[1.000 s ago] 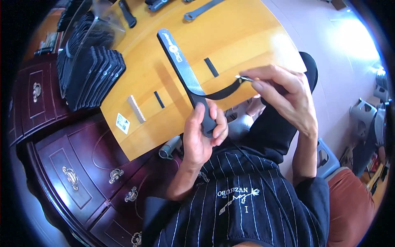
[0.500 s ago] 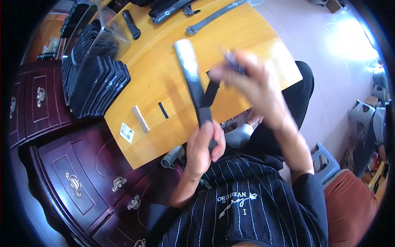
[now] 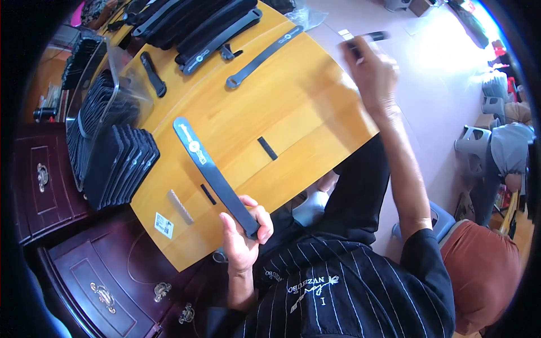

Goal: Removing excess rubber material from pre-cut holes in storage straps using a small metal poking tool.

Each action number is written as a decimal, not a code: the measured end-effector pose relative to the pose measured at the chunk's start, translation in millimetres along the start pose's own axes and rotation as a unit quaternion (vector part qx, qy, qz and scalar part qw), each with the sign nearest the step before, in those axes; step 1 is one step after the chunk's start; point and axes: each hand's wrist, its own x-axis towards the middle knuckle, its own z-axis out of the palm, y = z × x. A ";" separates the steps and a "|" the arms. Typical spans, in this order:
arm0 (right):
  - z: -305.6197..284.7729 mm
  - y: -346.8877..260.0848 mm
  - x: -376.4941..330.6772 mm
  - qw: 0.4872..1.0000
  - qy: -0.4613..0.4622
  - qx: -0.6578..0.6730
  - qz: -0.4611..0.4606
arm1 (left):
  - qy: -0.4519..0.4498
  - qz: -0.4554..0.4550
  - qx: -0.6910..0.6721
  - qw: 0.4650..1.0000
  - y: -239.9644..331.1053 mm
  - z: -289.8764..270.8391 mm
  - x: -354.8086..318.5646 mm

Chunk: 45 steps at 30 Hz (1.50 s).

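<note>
My left hand (image 3: 243, 242) is closed around the lower end of a long dark grey strap (image 3: 217, 176), which has white print and a rounded far end. The strap slants up and to the left above the table. Over the table's right edge is my raised right hand (image 3: 372, 73), its fingers closed on a small dark object (image 3: 376, 36) with a whitish part beside it; blur hides its kind. On the wooden table (image 3: 315, 96) lie two short black strips, one nearer the middle (image 3: 267, 148) and one (image 3: 208, 194) beside the held strap.
A pale strip (image 3: 180, 206) and a white label (image 3: 164, 225) lie near the table's left corner. Further back are a flat grey strap (image 3: 265, 56), a folded black strap (image 3: 152, 73) and a strap pile (image 3: 220, 34). Black pads (image 3: 124, 166) stand left; dark drawers (image 3: 101, 253) lie below.
My right hand has moved up and right, away from the strap. The strap, bent before, now extends straight from my left hand. The view has shifted, and the middle black strip now shows fully.
</note>
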 end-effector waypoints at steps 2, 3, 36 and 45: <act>3.9 -25.7 -11.0 0.997 -0.076 0.025 -0.019 | -0.030 0.002 -0.006 1.000 1.5 1.9 6.6; 5.0 -37.0 -14.6 0.993 -0.102 0.055 -0.024 | -0.033 -0.001 -0.007 0.999 1.2 2.3 8.1; 47.9 -90.2 5.0 0.959 -0.165 0.229 -0.036 | -0.047 0.022 0.021 0.998 -4.7 -21.5 -1.6; 81.4 -71.8 -0.9 0.967 -0.199 0.133 -0.091 | -0.058 0.006 0.014 0.998 -10.4 -15.5 7.3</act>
